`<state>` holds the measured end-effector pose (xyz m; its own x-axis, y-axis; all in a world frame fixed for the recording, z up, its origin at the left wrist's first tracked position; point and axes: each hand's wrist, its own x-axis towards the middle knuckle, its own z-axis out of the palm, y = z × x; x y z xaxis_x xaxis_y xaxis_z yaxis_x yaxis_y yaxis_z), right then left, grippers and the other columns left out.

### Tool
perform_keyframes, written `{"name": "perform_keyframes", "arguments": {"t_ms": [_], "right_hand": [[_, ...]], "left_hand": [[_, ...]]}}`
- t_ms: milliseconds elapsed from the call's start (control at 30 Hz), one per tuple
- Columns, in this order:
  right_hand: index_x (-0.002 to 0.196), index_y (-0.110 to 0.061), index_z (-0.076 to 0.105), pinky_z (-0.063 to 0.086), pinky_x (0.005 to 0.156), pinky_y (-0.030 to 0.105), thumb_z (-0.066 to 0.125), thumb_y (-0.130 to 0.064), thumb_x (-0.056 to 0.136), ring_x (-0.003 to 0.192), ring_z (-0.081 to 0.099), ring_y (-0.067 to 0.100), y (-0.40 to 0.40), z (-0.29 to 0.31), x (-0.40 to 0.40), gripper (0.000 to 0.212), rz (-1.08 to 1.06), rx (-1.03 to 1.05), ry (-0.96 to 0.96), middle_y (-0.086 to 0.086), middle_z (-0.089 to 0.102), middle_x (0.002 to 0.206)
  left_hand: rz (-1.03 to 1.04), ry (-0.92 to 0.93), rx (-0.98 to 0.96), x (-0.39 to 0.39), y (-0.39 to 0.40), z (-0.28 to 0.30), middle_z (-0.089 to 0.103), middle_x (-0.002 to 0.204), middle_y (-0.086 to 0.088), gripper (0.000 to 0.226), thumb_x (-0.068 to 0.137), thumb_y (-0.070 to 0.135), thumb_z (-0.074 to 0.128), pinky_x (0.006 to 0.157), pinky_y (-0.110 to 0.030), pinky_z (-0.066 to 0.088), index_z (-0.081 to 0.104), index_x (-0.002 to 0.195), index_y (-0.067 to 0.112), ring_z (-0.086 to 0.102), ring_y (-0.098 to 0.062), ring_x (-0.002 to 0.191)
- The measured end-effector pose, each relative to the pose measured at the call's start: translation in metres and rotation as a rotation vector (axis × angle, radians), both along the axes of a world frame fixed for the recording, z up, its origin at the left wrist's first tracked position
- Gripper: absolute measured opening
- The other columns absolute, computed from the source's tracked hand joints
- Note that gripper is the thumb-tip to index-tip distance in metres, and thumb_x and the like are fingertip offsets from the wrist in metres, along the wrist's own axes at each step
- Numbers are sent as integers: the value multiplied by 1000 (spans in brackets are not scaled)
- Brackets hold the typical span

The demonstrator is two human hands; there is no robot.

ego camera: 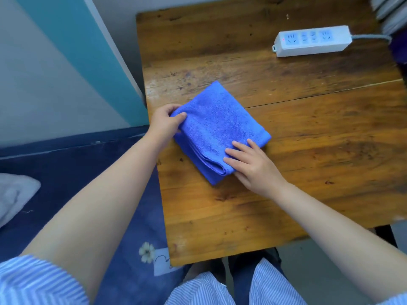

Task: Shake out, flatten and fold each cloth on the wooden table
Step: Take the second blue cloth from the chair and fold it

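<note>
A blue terry cloth (218, 126) lies folded into a small square on the left part of the wooden table (308, 133). Its layered edges show along the near-left side. My left hand (166, 123) pinches the cloth's left corner between thumb and curled fingers. My right hand (253, 164) rests flat on the cloth's near-right corner, fingers straight and pressing down.
A white power strip (312, 40) with a grey cable lies at the table's far right. Dark purple cloth (399, 49) shows at the right edge. A dark blue bedsheet (72, 168) and a white pillow (15, 194) are to the left.
</note>
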<state>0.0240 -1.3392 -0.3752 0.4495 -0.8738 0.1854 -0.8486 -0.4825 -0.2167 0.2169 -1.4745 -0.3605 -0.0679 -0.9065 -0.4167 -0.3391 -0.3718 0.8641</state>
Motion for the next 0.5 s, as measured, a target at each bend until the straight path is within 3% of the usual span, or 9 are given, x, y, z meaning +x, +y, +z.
{"name": "perform_keyframes", "arguments": {"t_ms": [67, 167, 267, 333, 400, 500], "right_hand": [[87, -10, 73, 45, 81, 62, 38, -23, 92, 95, 67, 36, 12, -11, 14, 38, -72, -21, 1, 11, 73, 97], [84, -15, 74, 40, 81, 68, 47, -24, 80, 95, 68, 33, 20, -21, 29, 29, -63, -22, 48, 7, 73, 96], [89, -17, 73, 38, 83, 68, 45, -25, 79, 99, 67, 32, 24, -29, 33, 31, -78, 59, 81, 7, 72, 103], [100, -19, 68, 38, 87, 65, 43, -23, 78, 105, 64, 32, 33, -32, 32, 34, -62, 110, 90, 9, 69, 112], [109, -17, 58, 37, 90, 62, 40, -17, 72, 109, 62, 33, 36, -29, 24, 41, -30, 108, 47, 12, 65, 118], [111, -7, 51, 40, 89, 60, 34, -7, 65, 107, 61, 42, 26, -13, 7, 49, -59, 72, -83, 21, 64, 115]], "left_hand": [[-103, -54, 19, 0, -1, -7, 51, 76, 11, 26, 91, 2, 50, 44, -6, 41, 58, 115, 1, 47, -1, 65], [-109, -149, 48, 11, 3, -14, 53, 76, 7, 25, 91, 3, 52, 52, -11, 46, 59, 114, 0, 51, -6, 66], [-115, -287, -3, 15, 13, -19, 60, 97, -6, 25, 89, 7, 54, 73, -25, 46, 60, 112, 1, 57, -22, 91], [-152, -420, -79, 15, 22, -20, 59, 117, -10, 30, 90, 12, 55, 81, -19, 37, 57, 119, 4, 53, -22, 107], [-182, -532, -159, 14, 28, -21, 50, 130, -13, 40, 90, 16, 54, 95, -24, 34, 49, 129, 6, 46, -25, 121], [-238, -714, -333, 7, 43, -17, 46, 132, -17, 43, 89, 16, 51, 102, -37, 35, 48, 130, 4, 43, -33, 123]]}}
